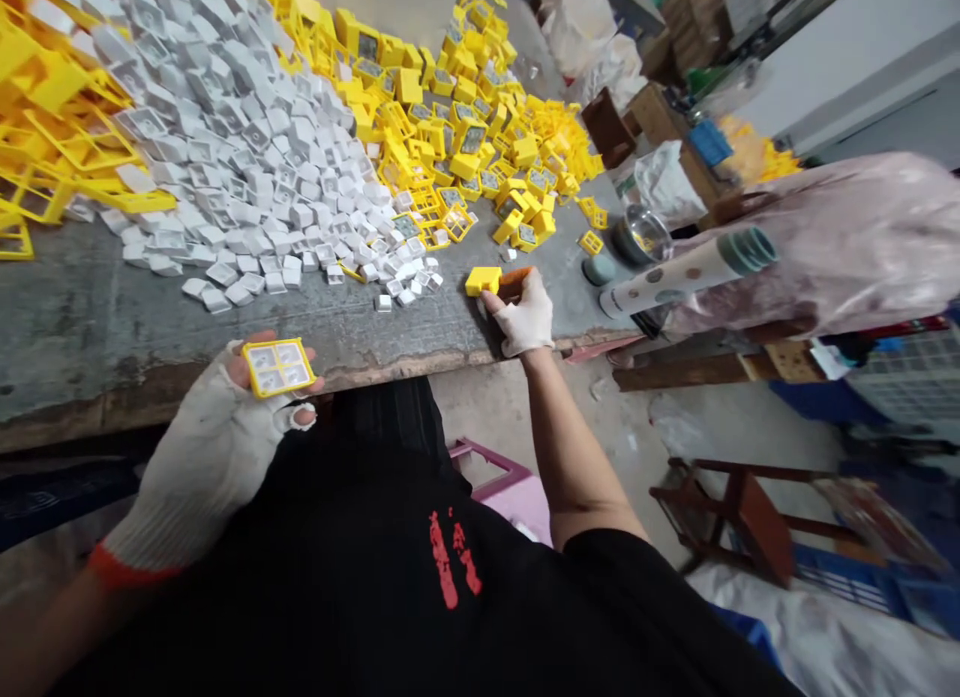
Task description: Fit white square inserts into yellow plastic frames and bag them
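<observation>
My left hand (232,427), in a white fingerless glove, holds a small yellow frame (280,367) with several white caps set in its openings. The frame lies across the fingers, hollow side of the caps up, just in front of the table's edge. Above the table's front edge, my right hand (525,312), also gloved in white, has its thumb and fingers on a yellow plastic block (482,281). Something orange shows behind those fingers; I cannot tell what it is. Loose white caps (262,177) lie heaped beyond my left hand.
Yellow blocks with grey faces (465,142) are piled at the back of the grey table (97,327). Larger yellow frames (75,142) lie at the far left. On the right are a white tumbler (675,277), a metal bowl (643,235) and a wooden stool (750,522).
</observation>
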Demonstrator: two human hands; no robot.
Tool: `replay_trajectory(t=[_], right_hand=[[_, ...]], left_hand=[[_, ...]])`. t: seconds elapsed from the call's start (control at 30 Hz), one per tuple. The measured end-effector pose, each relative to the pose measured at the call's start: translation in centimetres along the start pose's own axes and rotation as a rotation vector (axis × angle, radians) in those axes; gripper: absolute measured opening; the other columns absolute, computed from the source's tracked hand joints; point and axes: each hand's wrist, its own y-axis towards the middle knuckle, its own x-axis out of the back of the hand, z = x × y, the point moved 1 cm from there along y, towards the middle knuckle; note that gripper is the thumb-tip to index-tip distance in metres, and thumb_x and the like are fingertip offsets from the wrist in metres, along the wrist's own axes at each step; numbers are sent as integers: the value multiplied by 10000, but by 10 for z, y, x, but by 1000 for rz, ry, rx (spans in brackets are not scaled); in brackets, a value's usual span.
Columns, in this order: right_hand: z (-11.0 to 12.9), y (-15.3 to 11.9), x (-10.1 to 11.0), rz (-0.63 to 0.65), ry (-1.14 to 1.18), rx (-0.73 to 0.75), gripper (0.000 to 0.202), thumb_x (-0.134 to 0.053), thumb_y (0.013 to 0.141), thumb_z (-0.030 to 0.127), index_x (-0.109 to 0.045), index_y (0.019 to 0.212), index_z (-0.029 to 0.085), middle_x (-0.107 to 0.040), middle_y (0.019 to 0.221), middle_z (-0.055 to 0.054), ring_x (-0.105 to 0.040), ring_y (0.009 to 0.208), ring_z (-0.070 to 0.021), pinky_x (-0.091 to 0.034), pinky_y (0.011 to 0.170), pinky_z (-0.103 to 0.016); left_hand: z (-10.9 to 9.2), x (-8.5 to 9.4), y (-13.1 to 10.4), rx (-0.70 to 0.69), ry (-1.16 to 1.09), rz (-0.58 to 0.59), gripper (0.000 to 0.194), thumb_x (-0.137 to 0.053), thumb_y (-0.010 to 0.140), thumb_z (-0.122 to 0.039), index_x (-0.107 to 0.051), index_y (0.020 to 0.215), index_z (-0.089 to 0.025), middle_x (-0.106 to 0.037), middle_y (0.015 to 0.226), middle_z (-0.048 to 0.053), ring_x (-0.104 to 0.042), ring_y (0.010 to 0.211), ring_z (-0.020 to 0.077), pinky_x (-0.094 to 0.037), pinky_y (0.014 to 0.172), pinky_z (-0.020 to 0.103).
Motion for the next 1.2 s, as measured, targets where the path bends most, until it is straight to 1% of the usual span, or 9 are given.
replay_trajectory(t=[0.17,0.23,0.33,0.47,0.57,0.67,0.77,1.03,1.2], right_hand=[[-2,-13,39,124,-328,173,163,-783,937,427,-761,917,267,-821,929,-79,-747,975,-327,-586,1026,-534],[4,0,53,166,-384,334,259,-692,985,319,-849,1180,254,-875,1208,-128,-773,1160,-358,-584,1082,-555],[17,29,59,378,-510,520,619,-729,911,199,-780,1525,253,-762,1612,-155,-701,1464,-429,-562,1190,-634],[45,38,46,515,-442,618,594,-857,883,255,-817,1474,216,-850,1403,-170,-782,1325,-438,-618,1179,-657],[82,2,32,408,-123,801,659,-910,955,474,-760,1564,271,-818,1433,-156,-784,1307,-425,-653,1174,-653],[123,-45,19,472,93,926,642,-898,984,616,-755,1570,397,-819,1423,-101,-787,1293,-428,-676,1162,-653],[153,-71,6,542,136,997,614,-874,1001,650,-774,1554,400,-831,1410,-89,-799,1260,-422,-689,1143,-643],[163,-71,-5,533,117,1108,571,-834,1063,559,-750,1587,349,-844,1411,-107,-821,1203,-380,-713,1072,-588],[164,-77,-8,475,118,1212,528,-682,1155,612,-715,1580,300,-857,1378,-113,-839,1148,-340,-712,955,-557]], left_hand=[[8,-1,2,-49,33,78,63,-774,1018,-320,-760,1041,-263,-835,983,18,-784,765,209,-620,543,258],[11,0,3,-31,40,123,91,-803,1005,-345,-763,1023,-265,-840,966,23,-769,743,211,-598,530,255],[16,2,5,-26,49,181,134,-863,970,-343,-777,1033,-262,-845,979,34,-753,730,205,-562,522,246],[26,4,6,-88,23,238,364,-989,861,-384,-805,1146,-252,-828,989,54,-751,714,221,-522,515,261],[31,7,7,-77,-1,302,481,-981,895,-486,-802,1261,-231,-839,1107,99,-785,788,248,-546,570,286],[31,9,6,-46,-24,332,501,-934,954,-519,-793,1331,-220,-845,1220,131,-810,861,259,-561,594,289],[25,8,2,-48,-30,348,419,-909,986,-461,-790,1294,-203,-847,1297,146,-827,966,270,-581,602,274],[19,10,-1,-40,-61,314,139,-825,1023,-303,-798,1109,-197,-873,1120,104,-841,941,247,-626,596,248],[24,13,0,-65,-24,326,206,-860,976,-307,-817,1144,-197,-867,1112,101,-825,926,222,-634,615,239]])
